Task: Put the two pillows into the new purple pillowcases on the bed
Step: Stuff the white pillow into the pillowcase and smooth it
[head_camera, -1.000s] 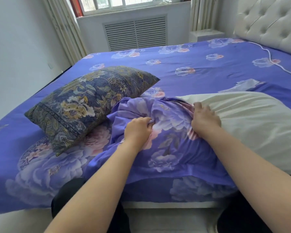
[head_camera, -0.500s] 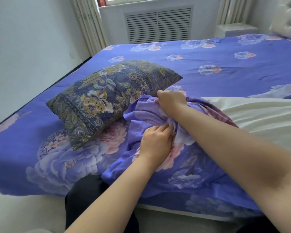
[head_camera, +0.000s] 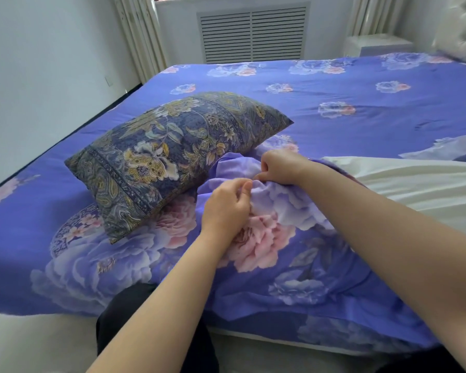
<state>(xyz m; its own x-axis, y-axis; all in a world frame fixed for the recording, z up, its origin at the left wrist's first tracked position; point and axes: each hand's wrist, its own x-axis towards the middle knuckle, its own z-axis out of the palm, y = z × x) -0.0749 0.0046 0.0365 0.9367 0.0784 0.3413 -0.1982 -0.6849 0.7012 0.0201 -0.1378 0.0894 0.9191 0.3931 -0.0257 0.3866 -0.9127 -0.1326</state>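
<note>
Your left hand [head_camera: 226,208] and right hand [head_camera: 281,168] each grip bunched purple floral pillowcase fabric [head_camera: 280,238], part-way over the white pillow [head_camera: 414,189] at the bed's [head_camera: 334,84] near edge; dark paisley-cased pillow [head_camera: 172,152] just beside.

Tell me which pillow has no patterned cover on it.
The white pillow on the right, bare beside the hands; the other pillow wears a dark floral cover.

Head view, close, angled down across bed [head_camera: 334,125].
</note>
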